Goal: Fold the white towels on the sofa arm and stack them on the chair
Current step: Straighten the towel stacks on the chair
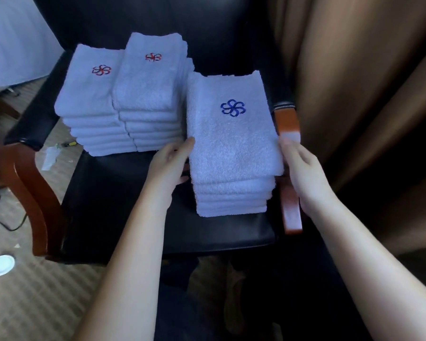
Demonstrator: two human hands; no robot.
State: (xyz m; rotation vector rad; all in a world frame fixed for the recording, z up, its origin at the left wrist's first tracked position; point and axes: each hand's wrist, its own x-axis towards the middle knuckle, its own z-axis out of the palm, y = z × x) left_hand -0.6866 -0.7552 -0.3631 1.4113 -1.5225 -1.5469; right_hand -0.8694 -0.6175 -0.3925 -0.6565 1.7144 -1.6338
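Note:
Three stacks of folded white towels stand on the black seat of the chair (pixel 113 193). The two back stacks (pixel 89 94) (pixel 150 77) carry red logos. The near right stack is topped by a towel with a blue logo (pixel 231 134). My left hand (pixel 172 166) lies against the left side of this stack, fingers fairly straight and touching the top towel's edge. My right hand (pixel 303 173) is at its right side with the fingers extended next to the towel's edge, slightly blurred. Neither hand visibly grips a towel.
The chair has wooden arms, one at the left (pixel 27 183) and one at the right (pixel 290 193). Brown curtains (pixel 367 94) hang to the right. A white round lid (pixel 1 265), a cable and scraps lie on the striped carpet at the left.

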